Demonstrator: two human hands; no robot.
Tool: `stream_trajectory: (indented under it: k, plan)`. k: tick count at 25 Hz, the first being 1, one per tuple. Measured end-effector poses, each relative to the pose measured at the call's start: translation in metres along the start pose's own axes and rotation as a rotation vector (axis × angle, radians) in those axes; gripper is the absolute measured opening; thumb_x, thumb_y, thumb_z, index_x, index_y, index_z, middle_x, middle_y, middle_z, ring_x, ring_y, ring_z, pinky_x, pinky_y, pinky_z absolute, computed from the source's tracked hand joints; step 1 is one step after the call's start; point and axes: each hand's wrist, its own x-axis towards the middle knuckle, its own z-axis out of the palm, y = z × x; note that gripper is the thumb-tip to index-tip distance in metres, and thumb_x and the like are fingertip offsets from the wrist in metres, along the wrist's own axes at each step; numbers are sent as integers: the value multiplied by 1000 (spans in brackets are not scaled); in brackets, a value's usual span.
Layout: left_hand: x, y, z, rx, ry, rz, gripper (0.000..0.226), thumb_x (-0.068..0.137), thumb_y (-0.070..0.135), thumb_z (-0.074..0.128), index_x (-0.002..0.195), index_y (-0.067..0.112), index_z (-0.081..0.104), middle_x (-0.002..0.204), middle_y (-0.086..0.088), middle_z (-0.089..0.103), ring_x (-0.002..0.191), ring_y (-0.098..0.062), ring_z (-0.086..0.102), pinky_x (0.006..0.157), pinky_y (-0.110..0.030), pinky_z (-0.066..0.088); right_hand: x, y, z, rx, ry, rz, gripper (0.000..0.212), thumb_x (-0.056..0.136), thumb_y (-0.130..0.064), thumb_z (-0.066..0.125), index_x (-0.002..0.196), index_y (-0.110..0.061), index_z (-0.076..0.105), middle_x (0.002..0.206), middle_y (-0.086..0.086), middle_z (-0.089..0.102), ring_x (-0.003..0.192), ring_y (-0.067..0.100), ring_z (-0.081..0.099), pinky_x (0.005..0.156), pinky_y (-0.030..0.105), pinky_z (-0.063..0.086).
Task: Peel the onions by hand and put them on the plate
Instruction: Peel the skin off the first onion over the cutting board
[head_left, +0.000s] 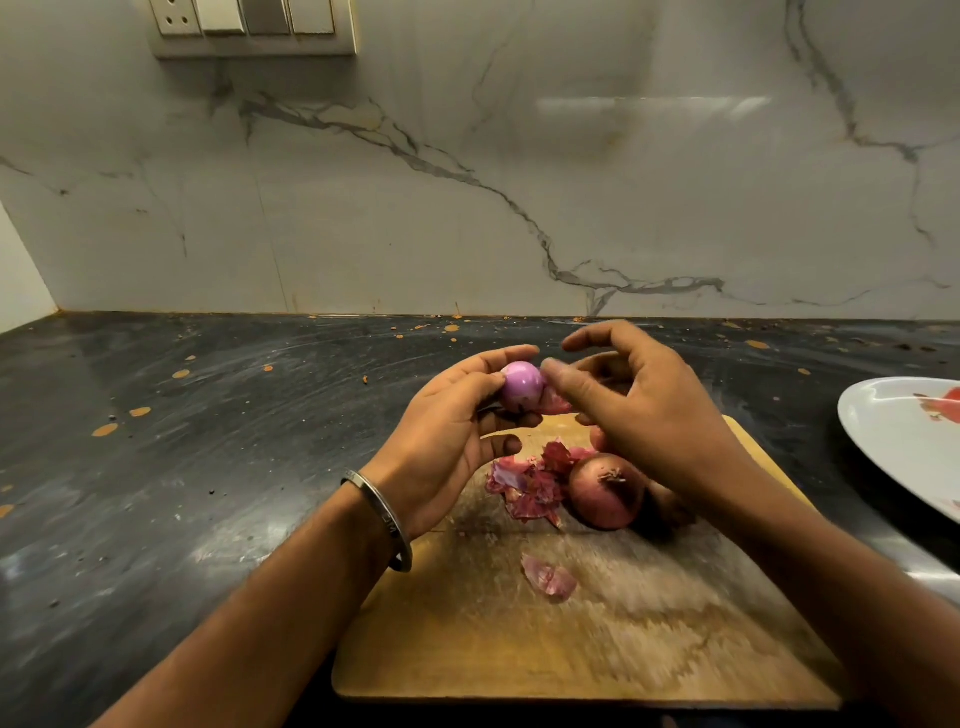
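The peeled onion (521, 384) shines pale purple; the unpeeled onion (607, 491) is reddish-brown beside pink-red skins (530, 488). The cutting board (597, 649) is tan wood, the worktop (182, 441) black with orange specks, the plate (893, 431) white with red print, the wall (467, 182) grey-veined white marble.

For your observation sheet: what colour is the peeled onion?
Pale glossy purple-pink onion, clearest in the head view.

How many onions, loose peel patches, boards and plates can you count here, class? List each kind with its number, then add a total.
Onions: 2, the shiny purple peeled onion in the left hand and the brown-skinned unpeeled onion
Peel patches: 2, the pink peel heap and the single peel scrap
Wooden cutting board: 1
White patterned plate: 1
Total: 6
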Motion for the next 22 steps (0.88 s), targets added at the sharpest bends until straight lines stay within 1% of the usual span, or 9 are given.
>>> stream_trajectory:
  k: [1,4,6,9,13,15,18,20,22]
  plan:
    - [0,-1,0,4,-8,0,34,104,13,37,121,14,66,105,-14,70,79,-18,64,67,-30,49,-1,1,0,-21,-21,-25,31,83,-49,70,106,-29,68,87,-6,72,81,10,70,67,30,57]
    - [0,-1,-1,21,-30,14,27,98,22,52,118,14,67,105,-13,69,79,-17,64,64,-26,52,0,4,0,-52,-3,-81,15,88,-27,73,101,-21,75,83,-5,75,76,9,71,66,24,57]
    - [0,-2,-2,12,-58,24,31,90,23,59,118,13,67,104,-11,69,79,-17,65,64,-23,54,1,5,-1,10,-4,-72,8,89,-18,73,97,-18,76,80,-2,75,72,8,72,60,19,56]
    - [1,-2,-2,-65,-92,25,32,92,18,54,121,11,65,101,-11,69,78,-18,66,64,-23,55,3,3,-1,249,-30,38,7,91,-10,70,94,-12,75,80,4,76,69,12,72,56,16,53]
    - [2,-1,0,-155,-124,24,32,96,14,48,124,9,62,90,-13,67,74,-19,65,62,-23,53,4,3,0,505,-64,211,8,92,-5,66,97,-6,73,75,6,74,61,9,69,48,14,49]
    - [2,0,1,-195,-122,19,31,97,13,46,123,8,63,91,-15,66,74,-19,65,63,-24,54,5,2,0,558,-64,249,10,92,-3,65,100,-3,72,75,7,73,59,9,69,48,14,49]
    - [2,-1,1,-192,-99,20,29,100,11,45,121,8,63,92,-13,68,73,-16,65,64,-25,56,4,1,0,433,-67,169,12,93,-5,65,103,-8,71,82,7,74,62,9,69,50,14,49]
    - [1,-1,1,-134,-72,26,28,100,12,46,122,8,62,99,-11,69,74,-14,66,64,-24,56,0,0,-1,281,-63,65,17,95,-8,65,108,-16,71,89,3,73,67,7,71,53,14,51]
    - [0,-1,1,-113,-60,26,29,99,13,47,124,6,60,106,-12,69,80,-15,68,65,-24,56,-2,-1,0,96,-61,-54,22,92,-18,70,113,-22,70,94,-4,73,77,8,72,62,20,56]
